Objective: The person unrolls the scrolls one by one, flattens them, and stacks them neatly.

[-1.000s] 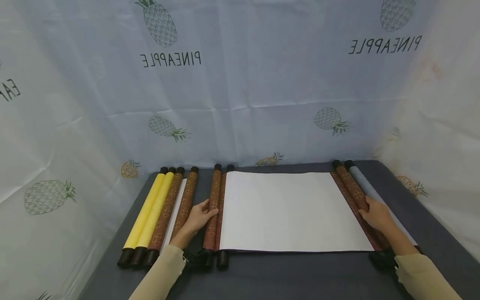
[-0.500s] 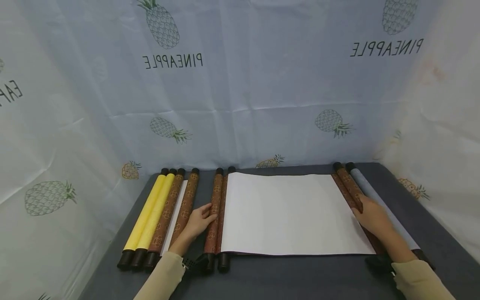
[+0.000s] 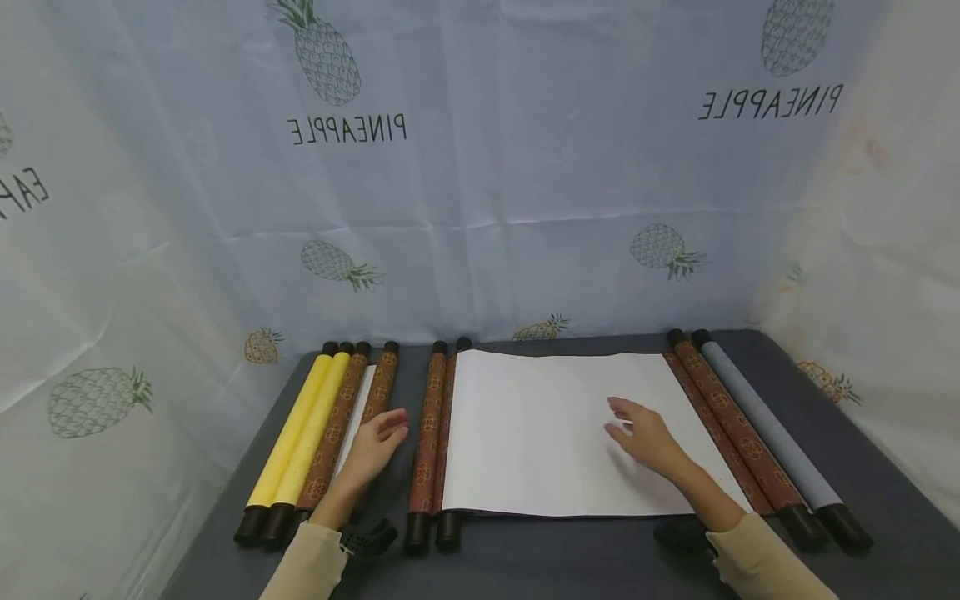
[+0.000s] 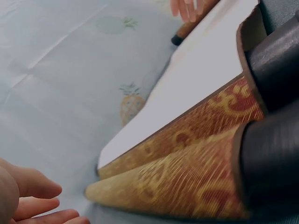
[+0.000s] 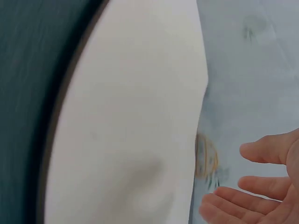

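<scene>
A scroll with a blank white sheet (image 3: 555, 433) lies unrolled across the middle of the dark table. Its brown patterned left roller (image 3: 429, 417) has a dark end cap, and a similar brown roller (image 3: 738, 421) lies at its right side. My left hand (image 3: 372, 446) hovers just left of the left roller, apart from it, fingers relaxed and holding nothing. My right hand (image 3: 648, 437) is over the right part of the sheet, its fingers loosely extended and empty. In the right wrist view a soft shadow falls on the sheet beside the right hand (image 5: 261, 186).
Two yellow rolled scrolls (image 3: 288, 442) lie at the left, beside a brown scroll (image 3: 337, 433) showing a strip of white between its rollers. A grey-blue roll (image 3: 772, 425) lies along the right side. A pineapple-print cloth (image 3: 480, 167) hangs behind the table.
My right hand has let go of the right brown roller and moved left over the sheet. My left hand has come off the left roller and drawn slightly left.
</scene>
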Action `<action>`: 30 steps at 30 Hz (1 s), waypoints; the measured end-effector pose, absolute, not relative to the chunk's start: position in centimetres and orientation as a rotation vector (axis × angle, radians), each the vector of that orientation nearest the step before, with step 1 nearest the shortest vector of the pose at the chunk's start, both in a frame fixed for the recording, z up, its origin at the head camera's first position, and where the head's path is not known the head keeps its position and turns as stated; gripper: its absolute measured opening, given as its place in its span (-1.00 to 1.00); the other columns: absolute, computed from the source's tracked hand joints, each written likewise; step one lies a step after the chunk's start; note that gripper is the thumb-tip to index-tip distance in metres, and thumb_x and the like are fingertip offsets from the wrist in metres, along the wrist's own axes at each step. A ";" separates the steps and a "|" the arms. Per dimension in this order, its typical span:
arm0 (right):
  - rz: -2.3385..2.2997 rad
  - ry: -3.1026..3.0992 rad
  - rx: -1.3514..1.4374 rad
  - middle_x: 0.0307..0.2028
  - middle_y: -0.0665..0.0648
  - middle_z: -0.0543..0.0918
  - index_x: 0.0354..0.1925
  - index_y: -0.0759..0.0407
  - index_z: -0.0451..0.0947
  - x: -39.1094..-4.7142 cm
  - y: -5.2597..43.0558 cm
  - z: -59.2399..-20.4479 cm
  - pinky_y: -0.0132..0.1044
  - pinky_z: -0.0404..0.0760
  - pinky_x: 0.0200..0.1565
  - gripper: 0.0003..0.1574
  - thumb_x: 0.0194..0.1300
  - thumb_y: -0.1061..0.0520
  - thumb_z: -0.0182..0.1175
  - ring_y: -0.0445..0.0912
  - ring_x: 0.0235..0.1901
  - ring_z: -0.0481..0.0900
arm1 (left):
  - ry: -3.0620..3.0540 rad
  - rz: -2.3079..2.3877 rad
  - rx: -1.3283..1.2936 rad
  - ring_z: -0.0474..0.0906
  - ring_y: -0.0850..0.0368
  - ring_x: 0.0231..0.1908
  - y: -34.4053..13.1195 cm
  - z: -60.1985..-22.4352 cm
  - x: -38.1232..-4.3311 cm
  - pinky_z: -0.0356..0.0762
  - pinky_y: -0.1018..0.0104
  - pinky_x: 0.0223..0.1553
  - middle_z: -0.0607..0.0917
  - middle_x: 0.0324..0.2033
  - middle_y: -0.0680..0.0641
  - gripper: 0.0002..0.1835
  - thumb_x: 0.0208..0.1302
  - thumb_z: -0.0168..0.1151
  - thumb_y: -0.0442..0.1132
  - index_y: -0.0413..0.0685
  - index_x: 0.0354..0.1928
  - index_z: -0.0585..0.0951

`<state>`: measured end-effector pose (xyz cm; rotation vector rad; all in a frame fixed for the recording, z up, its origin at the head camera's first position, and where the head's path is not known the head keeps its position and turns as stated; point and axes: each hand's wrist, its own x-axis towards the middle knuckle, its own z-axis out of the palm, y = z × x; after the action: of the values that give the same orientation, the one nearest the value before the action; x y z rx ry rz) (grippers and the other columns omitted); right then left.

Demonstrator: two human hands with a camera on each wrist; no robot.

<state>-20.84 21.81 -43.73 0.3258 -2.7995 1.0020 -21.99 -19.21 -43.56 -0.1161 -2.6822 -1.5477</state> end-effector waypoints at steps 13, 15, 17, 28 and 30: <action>1.356 -2.678 0.643 -0.10 0.36 0.69 0.05 0.44 0.50 -19.8 11.0 -44.1 -0.25 0.71 -0.14 -0.61 0.26 0.32 0.16 0.14 -0.11 0.70 | -2.706 -1.312 0.019 0.52 -0.31 0.16 -24.3 -42.6 -19.4 0.56 0.01 0.11 0.55 0.15 -0.43 -0.59 0.39 0.05 -0.38 -0.41 0.23 0.43; 1.395 -2.676 0.685 -0.14 0.34 0.70 0.03 0.44 0.51 -19.5 9.4 -44.1 -0.26 0.71 -0.18 -0.64 0.26 0.32 0.14 0.13 -0.14 0.70 | -2.722 -1.265 0.060 0.51 -0.31 0.17 -25.0 -42.5 -19.1 0.55 0.00 0.12 0.54 0.16 -0.43 -0.58 0.39 0.05 -0.35 -0.41 0.24 0.42; 1.432 -2.674 0.733 -0.17 0.32 0.72 0.00 0.44 0.52 -19.1 7.9 -44.0 -0.31 0.70 -0.20 -0.66 0.26 0.32 0.14 0.12 -0.17 0.70 | -2.731 -1.232 0.093 0.50 -0.33 0.18 -25.7 -42.4 -18.9 0.53 -0.02 0.15 0.52 0.17 -0.45 -0.57 0.39 0.05 -0.35 -0.42 0.24 0.41; 1.740 -2.658 0.992 -0.16 0.34 0.70 -0.01 0.44 0.53 -17.3 -0.1 -43.0 -0.52 0.60 -0.29 -0.68 0.29 0.31 0.11 0.07 -0.20 0.71 | -2.839 -1.136 0.127 0.39 -0.41 0.24 -27.4 -42.9 -17.5 0.46 -0.12 0.20 0.45 0.22 -0.50 -0.51 0.39 0.01 -0.33 -0.47 0.28 0.33; 1.902 -2.661 0.985 -0.14 0.40 0.68 0.01 0.49 0.51 -17.2 -1.4 -42.7 -0.48 0.64 -0.27 -0.66 0.28 0.34 0.10 0.14 -0.18 0.71 | -2.859 -1.142 0.136 0.37 -0.41 0.26 -27.4 -42.9 -17.2 0.43 -0.15 0.22 0.43 0.24 -0.49 -0.50 0.40 0.01 -0.32 -0.45 0.30 0.32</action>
<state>-17.16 -1.44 -42.69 0.9853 -2.6611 1.9025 -17.25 -27.39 -42.86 0.1355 -2.8590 -1.1422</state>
